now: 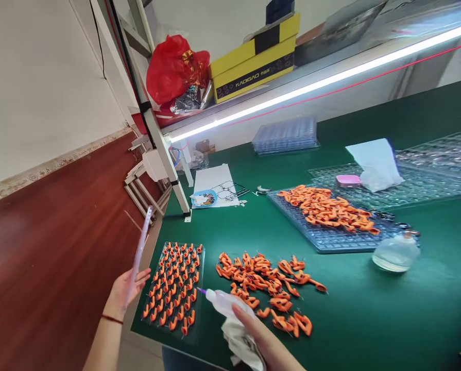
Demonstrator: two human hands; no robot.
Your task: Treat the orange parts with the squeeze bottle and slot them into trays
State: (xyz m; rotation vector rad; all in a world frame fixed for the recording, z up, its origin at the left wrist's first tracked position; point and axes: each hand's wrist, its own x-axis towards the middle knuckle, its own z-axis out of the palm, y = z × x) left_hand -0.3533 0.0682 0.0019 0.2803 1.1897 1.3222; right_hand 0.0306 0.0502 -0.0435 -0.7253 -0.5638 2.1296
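Note:
My left hand point(122, 292) grips a thin translucent plastic panel point(139, 252), seen nearly edge-on, beyond the table's left edge. My right hand point(255, 330) is wrapped around a squeeze bottle point(226, 303) with a purple needle tip. A crumpled white tissue point(242, 344) is bunched beneath the bottle in the same hand. The needle points left, at the right edge of a clear tray point(201, 288) holding rows of small orange curved pieces point(174, 283). Whether it touches anything I cannot tell. A loose pile of similar orange pieces point(253, 273) lies just beyond the bottle.
Farther back, a blue-tinted tray point(319, 242) carries a larger orange heap point(326, 208). Around it are a clear liquid-filled bottle point(396, 255), a pink box point(348, 181) and stacked clear trays point(286, 135). A shelf post point(172, 175) rises at the table's left edge.

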